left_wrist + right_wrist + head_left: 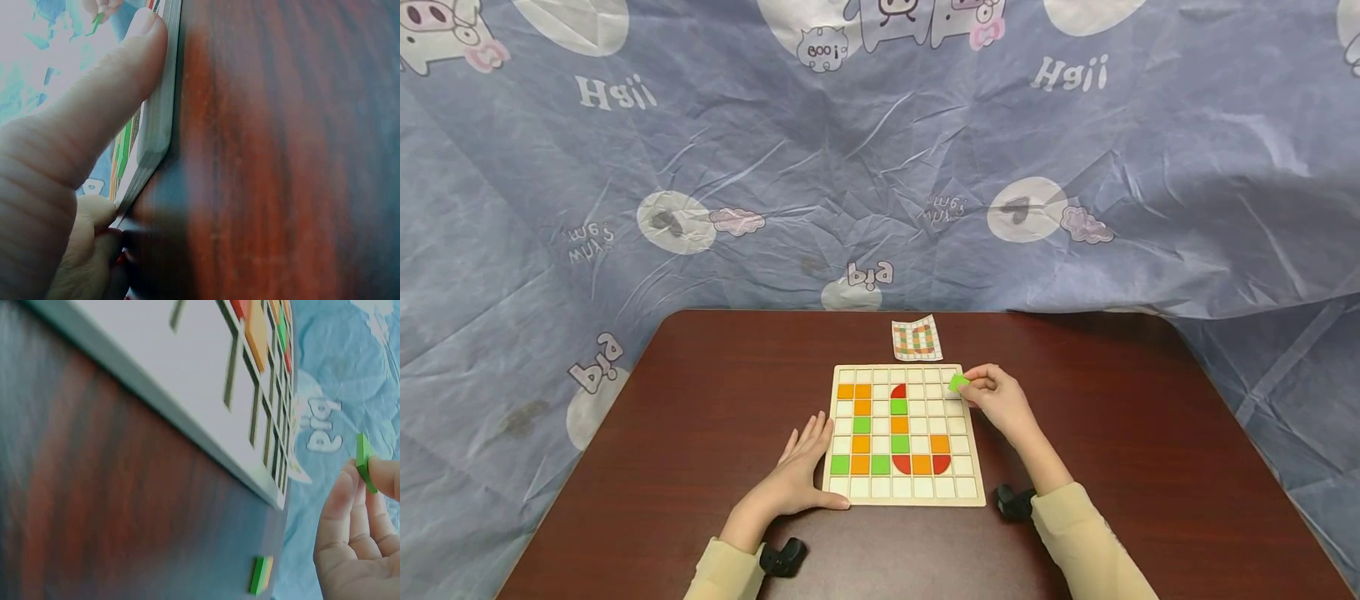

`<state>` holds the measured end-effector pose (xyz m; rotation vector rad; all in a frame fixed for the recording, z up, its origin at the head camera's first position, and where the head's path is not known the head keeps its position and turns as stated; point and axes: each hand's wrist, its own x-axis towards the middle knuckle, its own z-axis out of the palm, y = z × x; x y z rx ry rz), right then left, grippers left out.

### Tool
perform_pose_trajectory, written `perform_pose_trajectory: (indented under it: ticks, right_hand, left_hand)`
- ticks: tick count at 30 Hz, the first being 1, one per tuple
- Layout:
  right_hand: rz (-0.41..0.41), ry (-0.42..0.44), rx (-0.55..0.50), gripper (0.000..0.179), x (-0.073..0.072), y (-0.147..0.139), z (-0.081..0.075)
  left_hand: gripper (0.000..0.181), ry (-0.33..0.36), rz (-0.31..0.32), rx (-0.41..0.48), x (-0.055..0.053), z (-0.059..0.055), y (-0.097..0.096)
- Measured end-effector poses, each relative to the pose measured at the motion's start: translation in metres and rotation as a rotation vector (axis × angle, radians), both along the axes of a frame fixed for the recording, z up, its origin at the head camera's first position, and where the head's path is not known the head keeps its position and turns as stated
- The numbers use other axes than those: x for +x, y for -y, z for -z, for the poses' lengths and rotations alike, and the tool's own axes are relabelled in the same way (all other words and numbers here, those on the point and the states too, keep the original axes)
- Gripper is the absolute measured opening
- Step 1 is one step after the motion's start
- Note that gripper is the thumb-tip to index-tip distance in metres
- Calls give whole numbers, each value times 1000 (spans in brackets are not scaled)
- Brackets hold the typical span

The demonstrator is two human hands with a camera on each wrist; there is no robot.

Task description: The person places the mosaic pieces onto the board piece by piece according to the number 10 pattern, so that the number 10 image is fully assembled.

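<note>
A pale wooden grid board [910,502] lies on the table, with orange, green and red tiles in some of its cells. My right hand [1000,402] pinches a green square tile [957,382] between thumb and fingertips over the board's upper right corner. In the right wrist view that green tile [364,462] is tilted on edge and raised off the board. Along the board's left side rests my left hand [797,471], fingers extended and thumb at the near left corner. The left wrist view has the thumb [119,87] lying on the board's edge.
Just behind the board lies a small paper card [917,339] printed with a coloured grid pattern. A loose green and orange tile [261,575] sits on the table beyond the board in the right wrist view. A patterned blue cloth [880,167] hangs behind the brown table [730,375].
</note>
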<state>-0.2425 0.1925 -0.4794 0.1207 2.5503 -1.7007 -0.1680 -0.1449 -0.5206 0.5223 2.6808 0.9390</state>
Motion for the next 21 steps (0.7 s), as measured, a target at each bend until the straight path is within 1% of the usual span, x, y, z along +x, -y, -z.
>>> perform_pose_trajectory:
  ticks: [6,10,15,18,21]
  right_hand:
    - [-30,32,6,21,7,13,7]
    - [-66,38,41,18,10,18,13]
    - [-115,30,116,14,11,20,16]
    - [-123,25,184,12,11,20,17]
    - [-145,21,227,12,11,21,16]
  left_hand:
    - [125,-3,5,2,1,0,0]
    - [125,5,7,-5,1,0,0]
    - [126,1,0,0,0,0,0]
    - [128,-7,-3,-6,-1,1,0]
    - [128,-9,-6,-9,-1,1,0]
